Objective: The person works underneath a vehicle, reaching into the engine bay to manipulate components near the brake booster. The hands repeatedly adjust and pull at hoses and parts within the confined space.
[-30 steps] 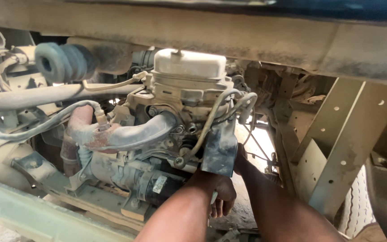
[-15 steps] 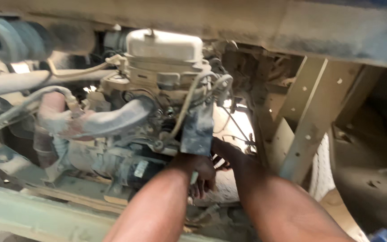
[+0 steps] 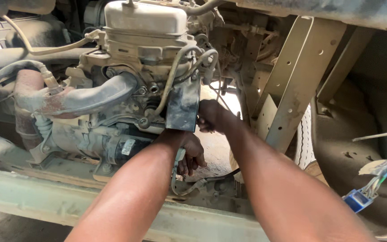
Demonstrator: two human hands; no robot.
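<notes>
Dusty engine bay seen from the side, both bare arms reaching in over a pale green frame rail (image 3: 32, 197). Landmark: dark rectangular metal bracket plate (image 3: 183, 107) hanging below a cream plastic fluid reservoir (image 3: 145, 18).

Left hand (image 3: 189, 150) sits just under the plate's lower edge, fingers curled downward beside a grey braided hose (image 3: 189, 186); whether they grip anything cannot be told.

Right hand (image 3: 210, 115) is at the plate's right edge, touching it, fingers wrapped in and closed; what it holds behind the plate is hidden.

Left of the plate: rusty grey curved metal pipe (image 3: 86, 96). Far right of it: blue plastic wiring connector (image 3: 357, 200).
</notes>
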